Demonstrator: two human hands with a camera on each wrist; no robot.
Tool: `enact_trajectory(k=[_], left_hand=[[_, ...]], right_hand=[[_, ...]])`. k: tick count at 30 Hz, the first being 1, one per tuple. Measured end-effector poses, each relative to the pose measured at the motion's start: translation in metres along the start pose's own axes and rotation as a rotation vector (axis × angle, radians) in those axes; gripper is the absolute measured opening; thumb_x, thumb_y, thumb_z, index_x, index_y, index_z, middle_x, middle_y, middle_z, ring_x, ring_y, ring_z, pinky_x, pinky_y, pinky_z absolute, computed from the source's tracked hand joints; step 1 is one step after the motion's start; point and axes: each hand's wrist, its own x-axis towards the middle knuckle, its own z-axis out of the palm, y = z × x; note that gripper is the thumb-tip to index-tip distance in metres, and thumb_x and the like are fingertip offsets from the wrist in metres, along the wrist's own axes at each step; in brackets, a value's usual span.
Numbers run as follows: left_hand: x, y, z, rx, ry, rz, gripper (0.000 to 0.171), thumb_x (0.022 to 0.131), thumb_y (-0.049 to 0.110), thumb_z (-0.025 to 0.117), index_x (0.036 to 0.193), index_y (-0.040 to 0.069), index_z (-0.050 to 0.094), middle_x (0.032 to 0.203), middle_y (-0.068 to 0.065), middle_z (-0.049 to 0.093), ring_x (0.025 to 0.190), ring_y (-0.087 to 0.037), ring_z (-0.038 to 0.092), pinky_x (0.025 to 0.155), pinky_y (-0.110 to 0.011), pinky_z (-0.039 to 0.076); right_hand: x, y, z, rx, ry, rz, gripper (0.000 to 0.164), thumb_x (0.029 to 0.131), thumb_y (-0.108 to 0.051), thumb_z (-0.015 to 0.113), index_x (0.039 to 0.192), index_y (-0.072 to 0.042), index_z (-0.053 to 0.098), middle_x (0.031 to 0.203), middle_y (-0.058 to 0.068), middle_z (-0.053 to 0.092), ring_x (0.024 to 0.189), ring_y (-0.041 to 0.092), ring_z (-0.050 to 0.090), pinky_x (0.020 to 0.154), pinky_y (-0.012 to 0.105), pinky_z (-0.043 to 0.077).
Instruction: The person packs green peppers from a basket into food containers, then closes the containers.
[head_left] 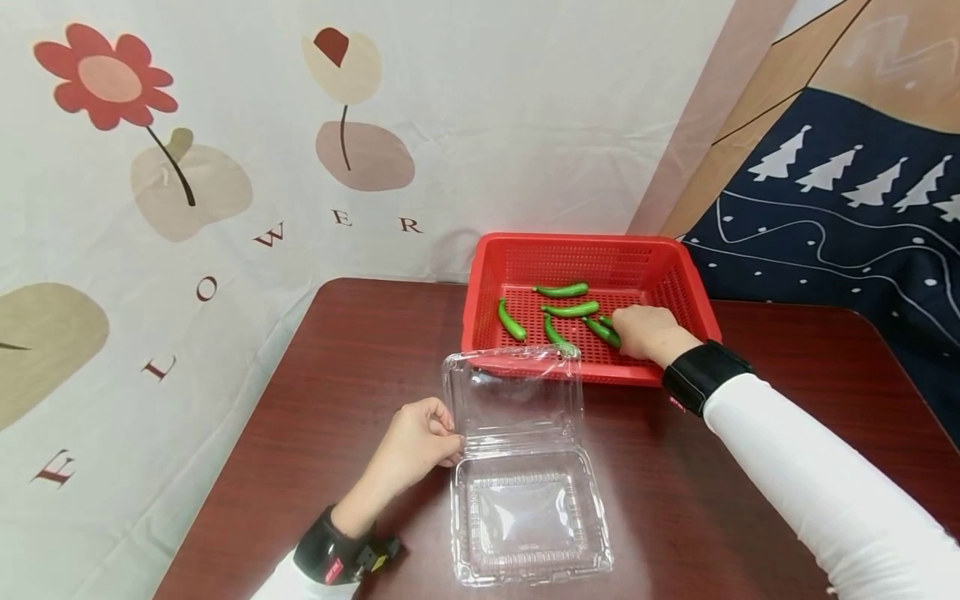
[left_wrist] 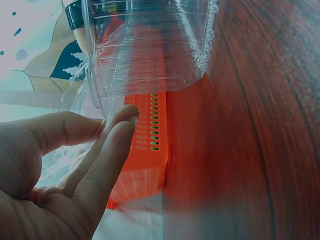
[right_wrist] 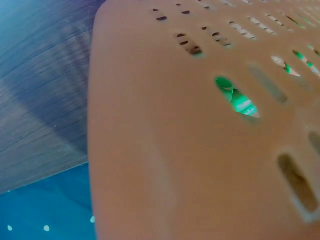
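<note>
A clear plastic clamshell container stands on the table with its lid raised. My left hand pinches its left edge near the hinge; in the left wrist view thumb and fingers meet at the clear rim. Farther back is a red perforated basket with several long green peppers on its floor. My right hand reaches down into the basket's right side, beside a green pepper. Its fingertips are hidden. In the right wrist view the basket wall covers most of the picture.
The lid's top edge overlaps the basket's front wall in the head view. Dark red wooden table surrounds both things. Behind it hangs a white printed cloth, with a dark blue tree-patterned part at right.
</note>
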Motion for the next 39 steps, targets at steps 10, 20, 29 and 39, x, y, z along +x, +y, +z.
enact_trajectory(k=[10, 20, 29, 39], left_hand=[[0.0, -0.001, -0.001, 0.001, 0.004, 0.003, 0.018, 0.08, -0.01, 0.07, 0.084, 0.0, 0.056, 0.07, -0.011, 0.073, 0.062, -0.019, 0.072, 0.06, -0.033, 0.065], [0.0, -0.002, 0.0, -0.008, -0.001, 0.005, 0.017, 0.079, -0.009, 0.07, 0.085, 0.0, 0.057, 0.07, -0.012, 0.073, 0.063, -0.02, 0.072, 0.06, -0.033, 0.065], [0.001, -0.002, -0.001, 0.0, 0.002, 0.008, 0.017, 0.08, -0.009, 0.07, 0.085, 0.0, 0.057, 0.071, -0.011, 0.074, 0.063, -0.02, 0.072, 0.06, -0.033, 0.065], [0.0, -0.002, -0.001, 0.0, 0.007, 0.003, 0.017, 0.079, -0.009, 0.07, 0.085, 0.0, 0.057, 0.071, -0.01, 0.074, 0.063, -0.019, 0.072, 0.06, -0.033, 0.065]], right_hand=[[0.001, 0.007, 0.002, 0.03, 0.063, -0.046, 0.007, 0.088, 0.0, 0.07, 0.091, -0.005, 0.068, 0.075, 0.008, 0.057, 0.073, 0.026, 0.054, 0.062, 0.038, 0.047], [0.003, 0.009, 0.013, -0.039, 0.233, -0.209, 0.018, 0.086, 0.007, 0.073, 0.094, -0.009, 0.076, 0.085, 0.008, 0.069, 0.082, 0.029, 0.061, 0.077, 0.047, 0.058], [0.008, 0.006, 0.009, -0.01, 0.267, -0.11, 0.017, 0.087, 0.004, 0.067, 0.102, 0.0, 0.073, 0.092, 0.017, 0.067, 0.085, 0.033, 0.065, 0.077, 0.051, 0.062], [0.01, 0.001, 0.006, 0.075, 0.138, 0.139, 0.041, 0.101, -0.039, 0.067, 0.072, -0.008, 0.065, 0.07, 0.012, 0.06, 0.07, 0.031, 0.063, 0.057, 0.041, 0.056]])
